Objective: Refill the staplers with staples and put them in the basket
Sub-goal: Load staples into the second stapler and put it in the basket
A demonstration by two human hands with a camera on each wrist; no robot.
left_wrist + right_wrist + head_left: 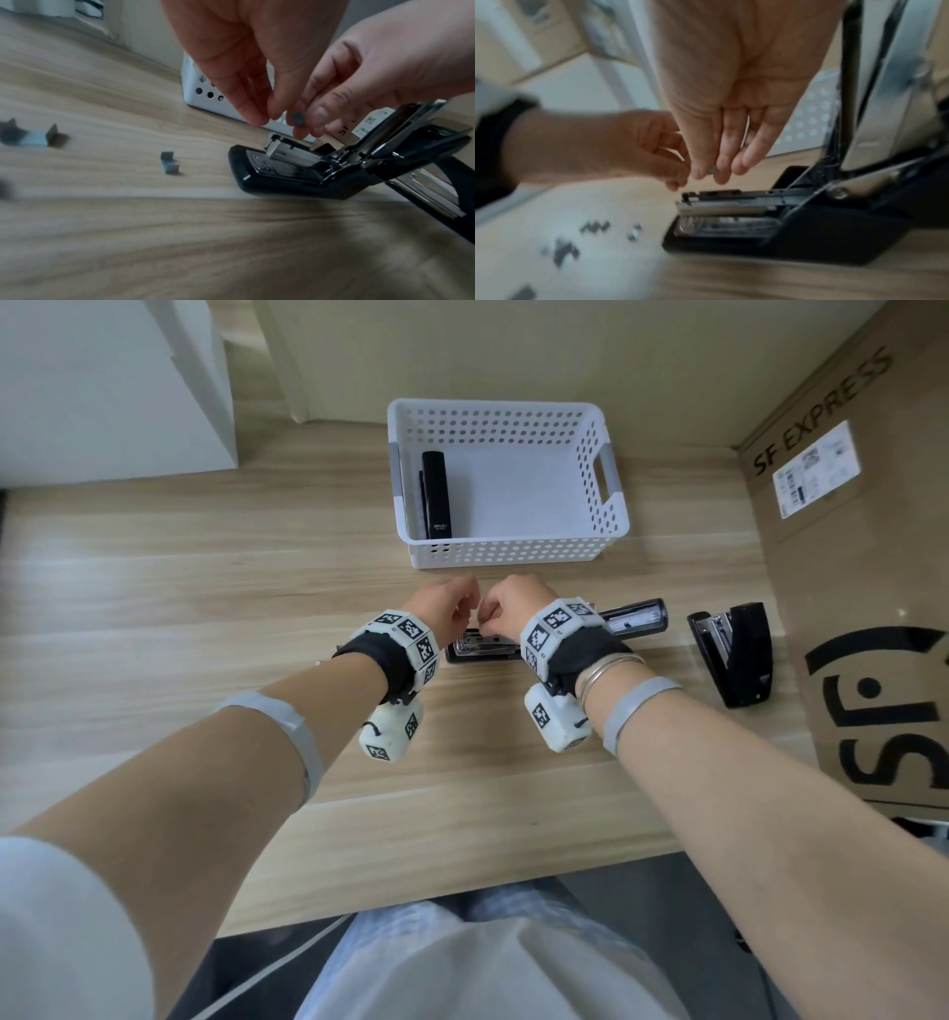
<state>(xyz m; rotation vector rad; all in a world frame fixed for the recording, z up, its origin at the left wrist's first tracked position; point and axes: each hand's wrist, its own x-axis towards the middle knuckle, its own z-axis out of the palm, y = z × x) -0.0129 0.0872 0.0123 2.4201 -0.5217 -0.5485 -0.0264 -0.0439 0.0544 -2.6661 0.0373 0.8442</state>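
While one black stapler (436,494) lies in the white basket (611,516), both hands pinch a small staple strip (297,118) over the open stapler (295,170) mid-table; another open stapler (734,652) waits near the right edge.

You have a glossy black plastic stapler with a shiny metal magazine (290,162) lying opened near the front edge of the matt pale wood-grain desk (205,588). Behind it sits a smooth white perforated plastic basket (513,552); at the right edge stands a matt brown cardboard box (847,557).
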